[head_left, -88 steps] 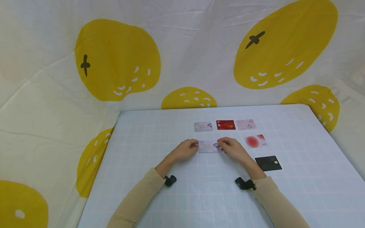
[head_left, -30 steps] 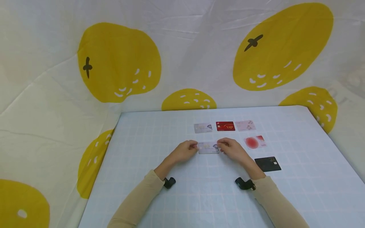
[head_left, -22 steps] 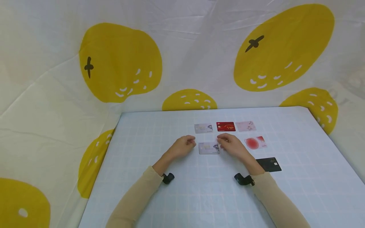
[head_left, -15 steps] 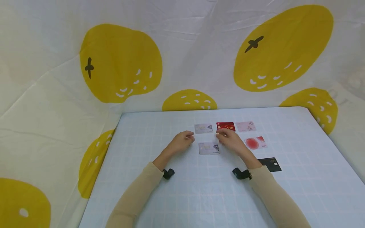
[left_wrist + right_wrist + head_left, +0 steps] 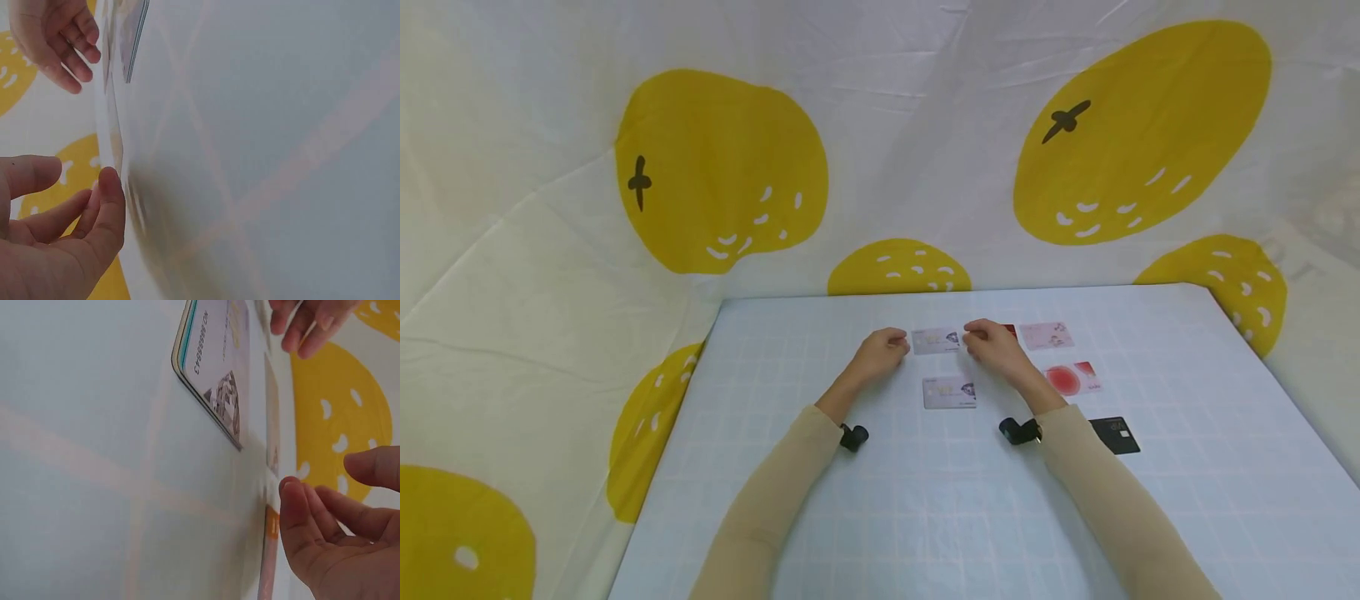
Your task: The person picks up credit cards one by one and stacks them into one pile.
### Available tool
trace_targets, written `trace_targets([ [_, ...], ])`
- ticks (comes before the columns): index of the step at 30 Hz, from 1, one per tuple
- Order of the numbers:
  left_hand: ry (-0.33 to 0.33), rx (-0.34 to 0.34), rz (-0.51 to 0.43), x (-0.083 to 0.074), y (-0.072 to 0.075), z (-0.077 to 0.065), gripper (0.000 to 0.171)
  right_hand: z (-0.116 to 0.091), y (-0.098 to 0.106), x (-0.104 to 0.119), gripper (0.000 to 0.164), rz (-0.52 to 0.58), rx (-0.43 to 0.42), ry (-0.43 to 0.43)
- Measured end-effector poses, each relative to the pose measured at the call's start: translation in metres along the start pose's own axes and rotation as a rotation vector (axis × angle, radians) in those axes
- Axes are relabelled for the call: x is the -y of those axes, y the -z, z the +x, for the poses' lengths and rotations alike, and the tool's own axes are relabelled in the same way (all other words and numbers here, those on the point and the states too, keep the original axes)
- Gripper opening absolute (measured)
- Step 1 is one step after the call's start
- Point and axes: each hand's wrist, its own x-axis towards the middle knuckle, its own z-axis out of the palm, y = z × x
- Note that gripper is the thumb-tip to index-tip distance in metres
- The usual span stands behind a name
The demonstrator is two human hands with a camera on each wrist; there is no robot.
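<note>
My left hand (image 5: 878,357) hovers just left of a pale lilac card (image 5: 936,340) lying in the back row. On that card's other side is my right hand (image 5: 997,348), which covers most of a red card (image 5: 1011,330). Thumb and fingers are apart on both hands in the wrist views, with nothing between them. Nearer to me lies a small stack of cards (image 5: 950,392), a lilac one on top. The right wrist view shows layered edges on this stack (image 5: 219,369) and a diamond print. I cannot tell whether any fingertip touches the lilac card.
A pink card (image 5: 1048,335) ends the back row on the right. Below it lie a white card with a red circle (image 5: 1071,379) and a black card (image 5: 1116,435), partly hidden by my right sleeve. All rest on a pale checked tablecloth (image 5: 910,517).
Earlier both hands held the card stack by its ends. They let go and moved away from me to either side of the lilac card. The stack stays where it was.
</note>
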Motion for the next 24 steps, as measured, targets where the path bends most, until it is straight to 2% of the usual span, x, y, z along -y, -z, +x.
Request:
trace_targets([
  [6,0.049,0.016,-0.023,-0.003,-0.001,0.007,0.039,0.016,-0.001,-0.001,0.041,0.005,0.026,-0.062],
  [11,0.073,0.02,-0.032,-0.007,0.0,0.012,0.038,0.021,-0.001,0.004,0.042,0.017,0.039,-0.079],
  [18,0.141,0.045,-0.17,-0.009,-0.001,0.018,0.04,0.024,0.0,0.008,0.041,0.056,0.052,-0.119],
  [24,0.146,0.052,-0.196,-0.008,-0.003,0.02,0.038,0.026,-0.001,0.005,0.042,0.115,0.077,-0.145],
])
